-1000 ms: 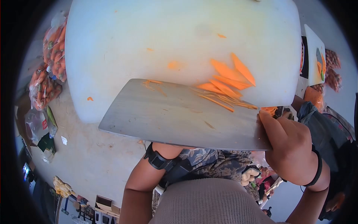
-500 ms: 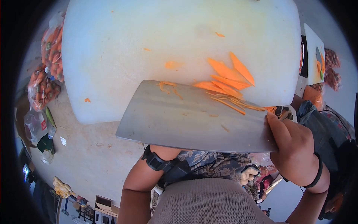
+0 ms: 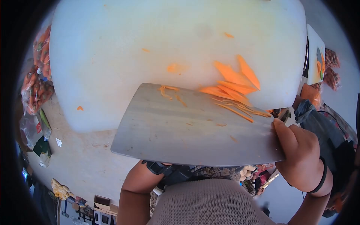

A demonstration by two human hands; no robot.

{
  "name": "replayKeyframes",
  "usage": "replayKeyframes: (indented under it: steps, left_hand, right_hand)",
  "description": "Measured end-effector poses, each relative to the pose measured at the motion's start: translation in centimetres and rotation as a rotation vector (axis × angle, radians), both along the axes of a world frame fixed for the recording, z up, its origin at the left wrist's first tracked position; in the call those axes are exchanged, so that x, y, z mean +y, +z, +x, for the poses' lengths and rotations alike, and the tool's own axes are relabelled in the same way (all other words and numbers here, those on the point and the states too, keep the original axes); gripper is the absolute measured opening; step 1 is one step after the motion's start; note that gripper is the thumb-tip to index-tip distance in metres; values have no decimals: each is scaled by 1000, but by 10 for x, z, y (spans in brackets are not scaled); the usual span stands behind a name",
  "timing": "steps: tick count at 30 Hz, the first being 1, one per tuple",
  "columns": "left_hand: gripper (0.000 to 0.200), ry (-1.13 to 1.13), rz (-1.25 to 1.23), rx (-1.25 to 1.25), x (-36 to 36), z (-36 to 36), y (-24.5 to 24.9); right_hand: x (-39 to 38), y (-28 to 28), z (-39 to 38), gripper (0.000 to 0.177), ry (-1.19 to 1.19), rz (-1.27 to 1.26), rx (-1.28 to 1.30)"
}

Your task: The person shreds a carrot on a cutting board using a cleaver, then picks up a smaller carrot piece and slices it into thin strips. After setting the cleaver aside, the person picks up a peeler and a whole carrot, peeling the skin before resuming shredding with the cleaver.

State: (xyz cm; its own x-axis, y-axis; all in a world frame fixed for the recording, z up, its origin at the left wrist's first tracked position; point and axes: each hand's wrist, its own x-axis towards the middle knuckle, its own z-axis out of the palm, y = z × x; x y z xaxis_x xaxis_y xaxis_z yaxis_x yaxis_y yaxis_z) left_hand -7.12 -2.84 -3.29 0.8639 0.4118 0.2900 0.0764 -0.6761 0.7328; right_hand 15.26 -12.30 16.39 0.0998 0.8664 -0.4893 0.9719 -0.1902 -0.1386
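My right hand (image 3: 302, 155) is closed around the handle end of a wide cleaver (image 3: 195, 131), its forefinger at the blade's right end. The blade lies tilted with its broad face up, over the near edge of the white cutting board (image 3: 123, 67). Thin carrot strips (image 3: 234, 108) and small scraps cling to the steel. Just beyond the blade several flat carrot slices (image 3: 236, 80) rest on the board, partly overlapping. My left forearm (image 3: 137, 187) with a black strap reaches up behind the blade, which hides my left hand.
Plastic bags of carrots (image 3: 37, 88) stand left of the board. At the right is a second cutting board (image 3: 316, 56) with a knife and carrot pieces. Another person in dark clothing (image 3: 330, 131) is close by on the right.
The cleaver and my right hand have come slightly nearer to my body. The view has shifted a little, and the carrot slices appear slightly farther right. My grip is unchanged.
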Motion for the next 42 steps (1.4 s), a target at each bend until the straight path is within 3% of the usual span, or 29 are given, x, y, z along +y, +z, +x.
replayKeyframes:
  steps: [8, 13, 14, 15, 16, 19, 21, 23, 25, 26, 28, 31, 35, 42]
  left_hand:
    - [36, 7, 133, -201, 4, 17, 9]
    - [35, 35, 200, -238, 12, 34, 18]
    - [30, 23, -3, -258, 18, 40, 22]
    - [25, 6, -205, -277, 22, 45, 25]
    - [25, 4, -197, -282, 23, 47, 26]
    - [23, 58, -151, -153, 22, 51, 29]
    - [23, 130, 257, -267, 21, 55, 21]
    - [23, 136, 245, -300, 24, 62, 20]
    - [22, 143, 239, -343, 24, 67, 24]
    - [20, 173, 207, -305, 24, 69, 27]
    - [19, 200, 203, -283, 23, 73, 32]
    - [18, 213, 156, -309, 24, 83, 33]
    - [24, 246, 119, -232, 26, 86, 44]
    - [32, 104, 166, 88, 34, 90, 64]
  right_hand:
    - [6, -6, 0, 46, -32, -6, 25]
    - [11, -33, 8, 30, -73, 61, 83]
    - [9, -38, 9, 30, -74, 64, 77]
    - [8, -43, 10, 42, -101, 33, 97]
    - [7, -46, 11, 55, -125, 4, 119]
    - [10, -51, 6, 51, -117, 55, 104]
    - [6, -58, 6, 48, -123, 118, 108]
    - [5, -64, 6, 45, -128, 189, 99]
    - [7, -66, 7, 31, -185, 219, 131]
    - [10, -66, 8, 31, -182, 247, 118]
    - [17, -65, 10, 9, -234, 243, 123]
    - [25, -59, 11, 11, -308, 158, 132]
    - [19, -72, 16, 17, -397, 258, 175]
    - [15, -89, 17, 23, -435, 326, 223]
